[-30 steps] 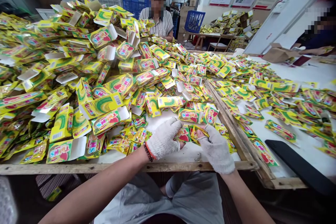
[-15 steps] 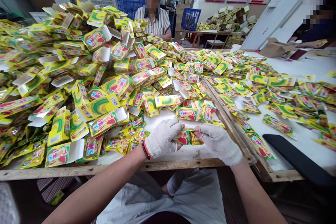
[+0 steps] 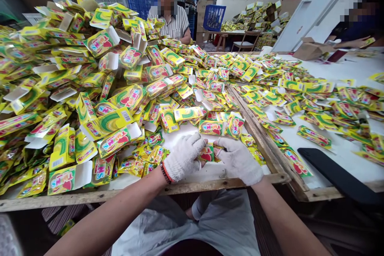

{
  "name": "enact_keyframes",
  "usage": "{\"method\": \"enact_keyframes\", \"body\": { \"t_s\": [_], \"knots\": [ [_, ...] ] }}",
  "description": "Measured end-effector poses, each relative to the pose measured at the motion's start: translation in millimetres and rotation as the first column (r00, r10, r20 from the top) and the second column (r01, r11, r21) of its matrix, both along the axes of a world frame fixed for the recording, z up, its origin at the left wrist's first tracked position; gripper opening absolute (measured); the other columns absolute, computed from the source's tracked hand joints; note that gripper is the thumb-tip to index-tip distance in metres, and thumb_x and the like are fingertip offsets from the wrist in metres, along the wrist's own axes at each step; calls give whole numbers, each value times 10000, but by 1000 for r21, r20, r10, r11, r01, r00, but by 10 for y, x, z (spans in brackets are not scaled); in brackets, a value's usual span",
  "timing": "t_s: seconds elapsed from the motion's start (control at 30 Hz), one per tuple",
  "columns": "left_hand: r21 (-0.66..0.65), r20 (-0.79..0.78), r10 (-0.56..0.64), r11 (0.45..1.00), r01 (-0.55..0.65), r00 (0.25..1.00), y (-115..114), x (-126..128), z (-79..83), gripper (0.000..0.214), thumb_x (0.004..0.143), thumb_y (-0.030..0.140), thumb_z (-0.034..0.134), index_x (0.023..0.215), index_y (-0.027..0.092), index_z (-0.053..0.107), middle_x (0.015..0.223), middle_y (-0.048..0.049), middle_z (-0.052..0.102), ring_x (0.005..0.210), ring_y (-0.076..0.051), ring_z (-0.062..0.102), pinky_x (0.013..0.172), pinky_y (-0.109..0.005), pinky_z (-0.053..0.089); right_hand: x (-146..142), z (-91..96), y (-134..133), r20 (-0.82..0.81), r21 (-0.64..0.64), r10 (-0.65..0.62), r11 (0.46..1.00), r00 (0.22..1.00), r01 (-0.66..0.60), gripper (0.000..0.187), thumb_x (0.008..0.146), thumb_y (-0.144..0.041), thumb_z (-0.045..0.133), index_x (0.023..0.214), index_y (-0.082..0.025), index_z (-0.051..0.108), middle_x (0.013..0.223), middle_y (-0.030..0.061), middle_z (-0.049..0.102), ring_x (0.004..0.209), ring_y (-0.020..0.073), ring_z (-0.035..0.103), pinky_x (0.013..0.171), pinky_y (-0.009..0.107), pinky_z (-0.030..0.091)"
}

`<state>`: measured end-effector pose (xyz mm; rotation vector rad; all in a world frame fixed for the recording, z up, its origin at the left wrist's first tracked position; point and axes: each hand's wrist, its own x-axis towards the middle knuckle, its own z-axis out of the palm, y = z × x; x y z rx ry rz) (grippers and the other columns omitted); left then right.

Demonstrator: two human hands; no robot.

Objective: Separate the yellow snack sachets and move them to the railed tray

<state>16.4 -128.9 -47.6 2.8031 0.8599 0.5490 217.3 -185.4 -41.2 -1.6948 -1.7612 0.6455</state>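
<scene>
Both my hands wear white gloves with the fingertips bare, just above the table's front edge. A small yellow, green and red candy box (image 3: 207, 153) lies between them. My left hand (image 3: 184, 158) is closed around its left end. At the box's right end my right hand (image 3: 240, 160) pinches with thumb and forefinger; what lies exactly between those fingertips is hidden. Shiny yellow sachets (image 3: 157, 154) lie just left of my left hand. Behind my hands, a printed carton (image 3: 210, 127) rests on the white tabletop (image 3: 177, 138).
A high heap of cartons (image 3: 102, 68), many with open flaps, fills the left side. A wooden strip (image 3: 255, 130) divides the table on my right. Beyond it are more cartons and a black flat object (image 3: 333, 174). A person (image 3: 172, 20) sits opposite; another is at far right.
My right hand has moved left, closer to my left hand, covering the yellow piece that showed at the box's right end. The whole view has shifted slightly.
</scene>
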Motion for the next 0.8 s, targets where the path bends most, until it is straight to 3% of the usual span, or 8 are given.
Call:
{"method": "enact_keyframes", "body": {
  "t_s": [0.07,0.17,0.3,0.4,0.53,0.63,0.7,0.8],
  "knots": [
    [-17,6,38,999,-38,999,19,-15,14,525,739,343,647,1212,167,500,1110,-107,574,978,-264,551,813,-379,457,-14,20,-35,-206,-150,-99,986,974,68,370,835,-370,531,1117,-151,628,652,14,664,512,128,555,479,228,425],
    [-26,0,44,999,-44,999,16,-6,18,532,735,343,652,1216,180,496,1117,-103,571,987,-266,544,813,-381,452,-36,39,-102,-300,-271,-189,957,935,107,387,820,-411,529,1077,-139,626,473,-26,581,392,105,468,388,194,346],
    [-12,-23,-4,1000,3,1000,-39,32,4,547,693,267,670,1207,177,506,1100,-99,570,941,-256,538,793,-384,449,-108,74,-204,-475,-374,-40,913,879,-161,269,824,-371,467,915,-163,611,461,-30,586,356,93,457,377,180,346],
    [-26,-8,9,1000,-9,1000,-56,42,3,545,711,273,672,1218,165,504,1113,-110,564,953,-261,536,796,-385,450,-127,102,-244,-612,-371,44,866,789,-336,319,843,-406,462,1003,-156,580,506,-21,610,375,95,486,387,178,355],
    [-95,37,-24,995,28,999,-25,31,40,505,745,316,678,1203,169,526,1098,-109,574,958,-262,551,819,-382,452,-168,101,-195,-549,-406,16,869,836,-283,424,822,-459,516,1090,-136,573,478,-19,600,375,111,509,385,181,367],
    [-252,249,61,968,4,967,-1,-15,113,518,757,406,692,1195,182,529,1106,-99,577,1000,-244,560,861,-360,457,-230,76,-155,-497,-399,-42,898,867,-186,380,825,-487,514,975,-150,607,421,-35,545,336,93,421,359,181,283],
    [-434,355,219,900,-47,909,-12,-65,166,511,760,461,685,1165,185,537,1071,-83,596,967,-220,577,831,-335,473,-245,60,-165,-510,-357,-82,926,856,-124,327,840,-480,501,853,-169,600,423,-32,527,353,87,388,372,193,243],
    [-754,308,375,656,-16,875,-89,-152,200,440,755,526,661,992,163,581,835,-35,623,734,-158,587,641,-265,473,-211,35,-209,-476,-341,-98,937,874,-81,295,834,-463,517,717,-195,552,440,-13,542,394,103,406,403,216,272]
  ]
}}
